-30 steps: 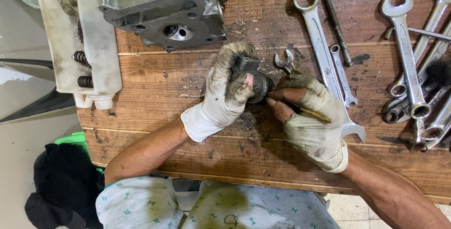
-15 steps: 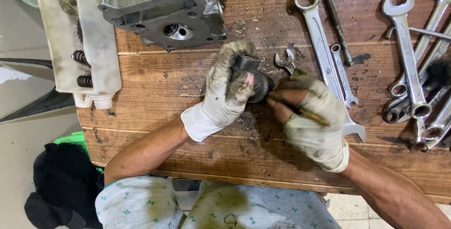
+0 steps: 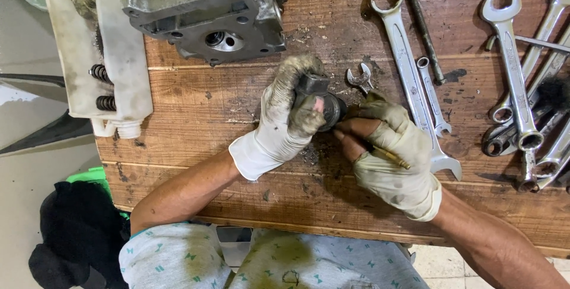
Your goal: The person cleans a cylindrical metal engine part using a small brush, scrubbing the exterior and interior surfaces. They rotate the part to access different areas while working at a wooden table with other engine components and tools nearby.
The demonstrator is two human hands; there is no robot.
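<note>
One dark round part gripped by left hand fingers; one brass rod pinched in right hand, just right of part. Two springs seen in white tray, far left.

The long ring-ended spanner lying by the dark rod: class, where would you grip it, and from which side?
Probably the bare middle of the long spanner's flat shank, from above. It lies flat on the bench; the dark rod and a small spanner crowd its right edge.
</note>
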